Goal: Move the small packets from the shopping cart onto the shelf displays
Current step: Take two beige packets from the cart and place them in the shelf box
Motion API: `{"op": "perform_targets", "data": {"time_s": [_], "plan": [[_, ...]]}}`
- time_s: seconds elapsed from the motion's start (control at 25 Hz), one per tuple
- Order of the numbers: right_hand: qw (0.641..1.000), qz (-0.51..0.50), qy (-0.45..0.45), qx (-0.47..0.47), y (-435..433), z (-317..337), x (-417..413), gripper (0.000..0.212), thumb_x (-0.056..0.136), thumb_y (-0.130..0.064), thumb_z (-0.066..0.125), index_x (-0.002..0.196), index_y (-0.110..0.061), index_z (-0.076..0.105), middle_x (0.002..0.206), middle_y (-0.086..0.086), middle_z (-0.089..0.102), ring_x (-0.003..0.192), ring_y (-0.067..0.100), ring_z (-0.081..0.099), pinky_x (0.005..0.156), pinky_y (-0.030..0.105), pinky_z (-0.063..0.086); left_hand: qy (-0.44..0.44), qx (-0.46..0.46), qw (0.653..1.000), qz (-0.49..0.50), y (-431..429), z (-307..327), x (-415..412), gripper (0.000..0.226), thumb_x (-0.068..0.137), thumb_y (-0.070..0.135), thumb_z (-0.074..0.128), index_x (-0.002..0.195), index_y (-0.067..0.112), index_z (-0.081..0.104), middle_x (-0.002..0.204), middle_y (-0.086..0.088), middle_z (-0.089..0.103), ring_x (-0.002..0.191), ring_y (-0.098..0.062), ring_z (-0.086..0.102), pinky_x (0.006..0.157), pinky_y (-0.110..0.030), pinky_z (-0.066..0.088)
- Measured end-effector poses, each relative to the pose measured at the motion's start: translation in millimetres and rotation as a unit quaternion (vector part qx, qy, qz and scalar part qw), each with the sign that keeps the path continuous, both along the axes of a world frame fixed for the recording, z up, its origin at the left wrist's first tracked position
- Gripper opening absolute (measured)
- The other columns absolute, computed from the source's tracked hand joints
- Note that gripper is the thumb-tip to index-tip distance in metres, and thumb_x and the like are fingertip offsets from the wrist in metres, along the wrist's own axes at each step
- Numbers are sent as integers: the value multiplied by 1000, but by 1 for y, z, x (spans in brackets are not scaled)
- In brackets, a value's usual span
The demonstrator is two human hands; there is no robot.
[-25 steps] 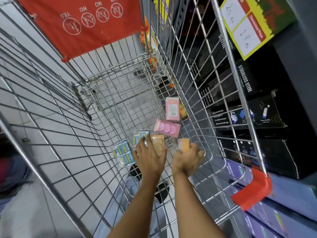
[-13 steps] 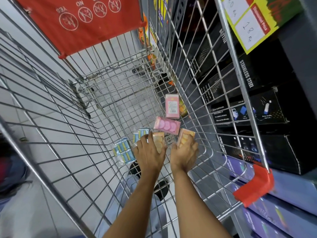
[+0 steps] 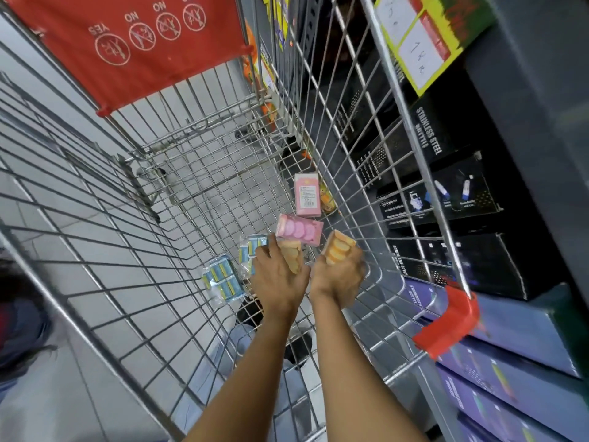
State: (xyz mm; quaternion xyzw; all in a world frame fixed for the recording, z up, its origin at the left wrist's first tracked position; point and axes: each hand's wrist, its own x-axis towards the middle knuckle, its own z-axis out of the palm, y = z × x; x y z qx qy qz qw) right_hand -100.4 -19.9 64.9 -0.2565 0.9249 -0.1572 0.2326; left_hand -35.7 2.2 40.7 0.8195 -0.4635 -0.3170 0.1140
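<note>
Both my hands reach down into the wire shopping cart (image 3: 178, 193). My left hand (image 3: 277, 279) grips an orange packet (image 3: 291, 255) near the cart floor. My right hand (image 3: 339, 277) holds a second orange packet (image 3: 338, 248), tilted up toward the cart's right wall. Just beyond my fingers lies a pink packet with round pieces (image 3: 299, 229). Farther back another pink packet (image 3: 307, 199) lies label-up. Two blue-and-yellow packets (image 3: 223, 279) (image 3: 251, 250) lie on the cart floor to the left of my left hand.
A red child-seat flap (image 3: 134, 43) hangs at the cart's far end. Right of the cart stand shelves with black boxes (image 3: 446, 193) and purple boxes (image 3: 497, 387). A red corner bumper (image 3: 446, 323) caps the cart rim. A person's dark clothing (image 3: 16, 314) shows at the left edge.
My right hand has lifted its orange packet and turned it up toward the cart's right wall. My left hand has closed around the other orange packet. The remaining packets have not moved.
</note>
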Motion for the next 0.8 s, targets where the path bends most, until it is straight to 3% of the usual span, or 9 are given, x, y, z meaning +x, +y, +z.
{"op": "perform_targets", "data": {"time_s": [0.08,0.28,0.4,0.56,0.68,0.8], "plan": [[1000,1,-4,-31,-1,24,1,58,73,-25,74,122,-11,46,118,16,59,102,33,57,65,32,44,30,-30,999,31,-3,20,3,72,77,49,62,135,15,38,116,-16,48,105,-34,52,75,-43,50],[990,92,9,-107,-2,103,3,56,68,-28,74,117,-19,48,121,11,59,107,33,55,82,42,51,63,-72,994,54,-24,100,27,80,71,51,64,139,18,37,123,-11,43,112,-30,49,79,-44,51],[976,109,14,-190,1,161,3,54,65,-27,73,113,-23,49,116,10,60,103,33,56,74,41,52,76,-125,989,24,-34,161,41,76,72,45,67,137,19,39,121,-14,45,110,-32,51,80,-38,48],[940,136,49,-308,9,231,-13,59,60,-23,77,113,-18,52,111,13,62,103,33,55,84,41,50,99,-191,976,-33,-35,241,44,81,66,54,58,135,13,44,119,-19,57,108,-34,54,85,-37,46],[915,109,85,-379,21,272,-42,60,55,-21,80,109,-15,55,105,12,64,98,34,57,81,41,52,143,-231,961,-56,-39,289,21,60,69,45,65,121,17,53,110,-16,68,99,-34,62,81,-40,49],[903,36,94,-417,40,303,-85,57,56,-25,80,106,-21,53,100,6,60,95,29,57,74,41,53,158,-249,945,-138,-46,325,-26,62,72,47,68,123,15,53,117,-13,65,107,-35,57,88,-47,50]]}}
